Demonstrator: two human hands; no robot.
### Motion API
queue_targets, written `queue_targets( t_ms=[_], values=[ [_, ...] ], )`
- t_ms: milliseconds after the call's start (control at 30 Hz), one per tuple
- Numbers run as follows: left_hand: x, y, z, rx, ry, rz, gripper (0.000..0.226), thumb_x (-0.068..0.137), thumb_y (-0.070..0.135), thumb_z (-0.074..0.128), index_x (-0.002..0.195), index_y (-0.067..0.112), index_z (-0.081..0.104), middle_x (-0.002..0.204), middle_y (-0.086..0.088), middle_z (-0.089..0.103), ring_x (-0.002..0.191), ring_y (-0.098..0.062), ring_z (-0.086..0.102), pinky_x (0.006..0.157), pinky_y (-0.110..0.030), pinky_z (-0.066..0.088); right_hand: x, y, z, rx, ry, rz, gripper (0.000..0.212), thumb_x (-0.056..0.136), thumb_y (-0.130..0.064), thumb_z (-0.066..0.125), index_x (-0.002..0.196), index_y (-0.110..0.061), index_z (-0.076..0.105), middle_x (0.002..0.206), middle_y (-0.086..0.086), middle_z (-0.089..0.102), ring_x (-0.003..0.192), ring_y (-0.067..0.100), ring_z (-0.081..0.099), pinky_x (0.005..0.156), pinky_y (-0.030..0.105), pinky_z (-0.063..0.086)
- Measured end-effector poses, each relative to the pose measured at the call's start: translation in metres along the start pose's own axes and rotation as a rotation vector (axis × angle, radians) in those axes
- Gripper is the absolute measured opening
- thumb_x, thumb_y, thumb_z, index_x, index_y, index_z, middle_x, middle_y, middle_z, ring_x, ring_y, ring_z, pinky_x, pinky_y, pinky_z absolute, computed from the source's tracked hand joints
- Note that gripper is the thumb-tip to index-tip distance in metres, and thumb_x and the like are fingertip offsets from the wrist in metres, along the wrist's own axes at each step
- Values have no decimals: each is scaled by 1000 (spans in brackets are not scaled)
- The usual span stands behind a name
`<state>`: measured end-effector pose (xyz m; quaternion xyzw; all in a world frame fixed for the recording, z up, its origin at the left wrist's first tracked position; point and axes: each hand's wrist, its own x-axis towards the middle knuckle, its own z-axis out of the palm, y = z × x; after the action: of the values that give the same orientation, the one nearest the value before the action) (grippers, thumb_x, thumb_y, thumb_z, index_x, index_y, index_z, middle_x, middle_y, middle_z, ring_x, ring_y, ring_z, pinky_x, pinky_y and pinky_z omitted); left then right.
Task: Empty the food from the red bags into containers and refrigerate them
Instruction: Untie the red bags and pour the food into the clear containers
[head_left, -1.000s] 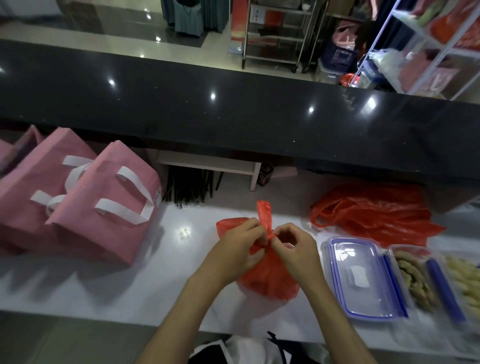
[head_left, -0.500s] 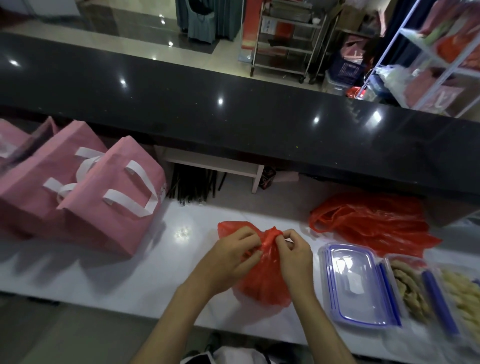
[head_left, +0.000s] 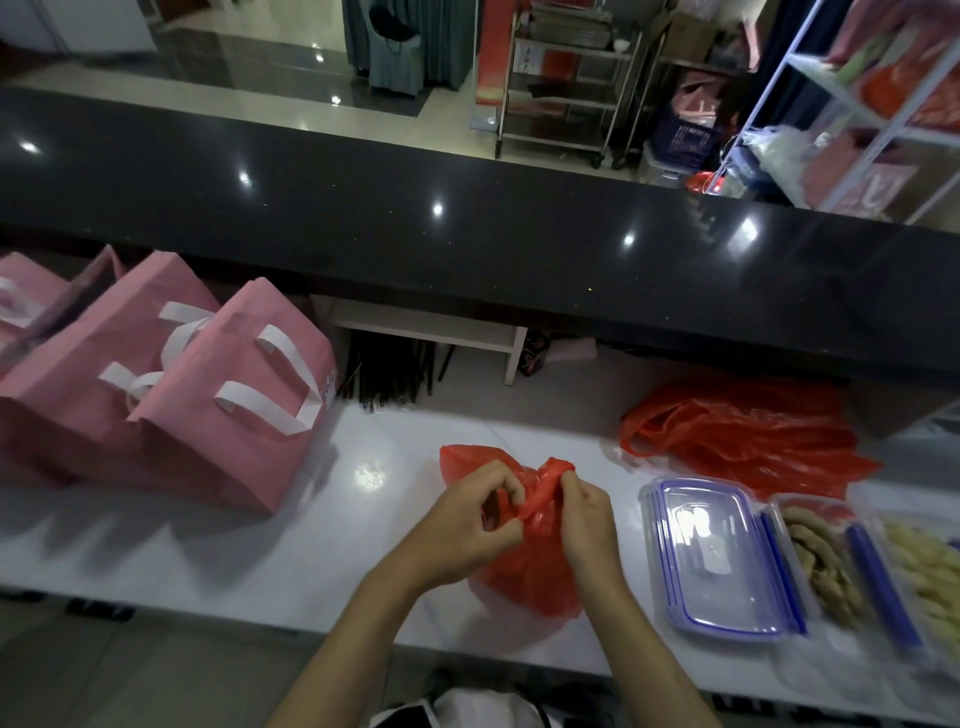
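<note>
On the white counter, centre: a knotted red plastic bag (head_left: 524, 577) sits full and unopened, just left of the containers.
Left hand (head_left: 467, 525): fingers curled, pinching the twisted neck of the bag from 9 o'clock.
Right hand (head_left: 584, 525): thumb and fingers pinch the same twisted neck from 3 o'clock; both hands work at the knot.
Step in hand: likely untying the knot; the neck reads as closed, with no food showing.
Done so far: at 1 o'clock lies a flattened red bag (head_left: 748, 436), apparently emptied; at 3 o'clock two open containers hold food, one brownish pieces (head_left: 821, 561), one pale pieces (head_left: 930, 571).
Ready: a clear lidded container with blue rim (head_left: 722, 556) stands just right of the bag, seemingly empty.
Left to do: open this bag, tip it out, lid the containers, refrigerate; no fridge is in view.
Aside: pink paper carrier bags (head_left: 171, 384) at 9 o'clock, untouched.
</note>
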<state>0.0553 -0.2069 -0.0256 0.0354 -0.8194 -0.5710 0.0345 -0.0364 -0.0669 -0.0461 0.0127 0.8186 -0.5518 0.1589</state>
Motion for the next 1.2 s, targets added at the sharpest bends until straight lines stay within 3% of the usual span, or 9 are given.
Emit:
queue_targets(
  t_ms=[200, 400, 500, 633, 700, 800, 933, 1067, 1200],
  values=[
    [-4, 6, -5, 128, -133, -24, 18, 87, 6, 62, 86, 22, 56, 98, 12, 50, 76, -3, 47, 71, -20, 46, 4, 8, -6, -113, -22, -97, 46, 95, -35, 46, 64, -3, 54, 54, -1, 51, 56, 14, 44, 59, 33, 37],
    [-10, -5, -23, 104, -179, -21, 28, 84, -19, 63, 76, 8, 70, 118, 12, 60, 111, 0, 60, 94, -21, 52, 13, 1, -17, 53, 75, 112, 58, 108, -37, 42, 68, -4, 68, 61, 9, 67, 60, 22, 61, 61, 32, 44],
    [-14, -14, -30, 107, -104, 76, 39, 93, -13, 63, 100, 23, 77, 121, 14, 67, 120, -10, 64, 103, -33, 55, 10, 0, -25, 27, -50, 25, 52, 104, -44, 51, 78, -6, 75, 70, 5, 74, 68, 15, 64, 68, 29, 49],
    [-1, -15, -23, 42, 1, -14, 52, 101, 4, 60, 136, 42, 61, 140, 18, 59, 130, -9, 59, 109, -39, 53, -1, 7, -25, -155, -379, -158, 11, 89, -37, 77, 98, -33, 74, 90, -22, 77, 90, -7, 70, 78, 7, 50],
    [4, -13, -19, 189, -70, -16, 51, 101, 22, 65, 141, 50, 51, 138, 26, 57, 127, -1, 58, 106, -35, 55, -4, 10, -24, -248, -447, -256, 25, 86, -36, 81, 108, -40, 70, 102, -20, 76, 101, -5, 68, 85, 9, 51],
    [7, -9, -11, 266, -197, -51, 38, 99, 31, 69, 129, 50, 54, 120, 32, 60, 114, 6, 60, 103, -30, 55, -6, 6, -29, -263, -452, -326, 28, 83, -21, 84, 99, -41, 71, 92, -19, 76, 95, -4, 70, 79, 9, 52],
    [13, -13, -9, 299, -130, -20, 30, 98, 34, 70, 127, 38, 63, 118, 22, 65, 108, 3, 60, 99, -26, 54, 3, 8, -42, -70, -299, -259, 34, 76, -5, 86, 102, -22, 73, 86, 1, 80, 82, 17, 77, 78, 32, 61],
    [20, -15, -18, 364, -31, 4, 21, 96, 36, 71, 115, 27, 73, 104, 16, 69, 98, -1, 61, 91, -28, 54, 15, 10, -54, -57, 50, -276, 21, 78, 4, 82, 79, -16, 75, 75, -6, 77, 71, 7, 73, 72, 23, 57],
    [14, -24, -31, 249, 145, 21, 18, 96, 25, 72, 113, 30, 74, 104, 20, 70, 100, 2, 64, 89, -17, 51, 21, 14, -65, 84, 183, -257, 19, 87, 4, 74, 97, -11, 72, 88, 2, 76, 85, 19, 73, 82, 28, 57]
  ],
)
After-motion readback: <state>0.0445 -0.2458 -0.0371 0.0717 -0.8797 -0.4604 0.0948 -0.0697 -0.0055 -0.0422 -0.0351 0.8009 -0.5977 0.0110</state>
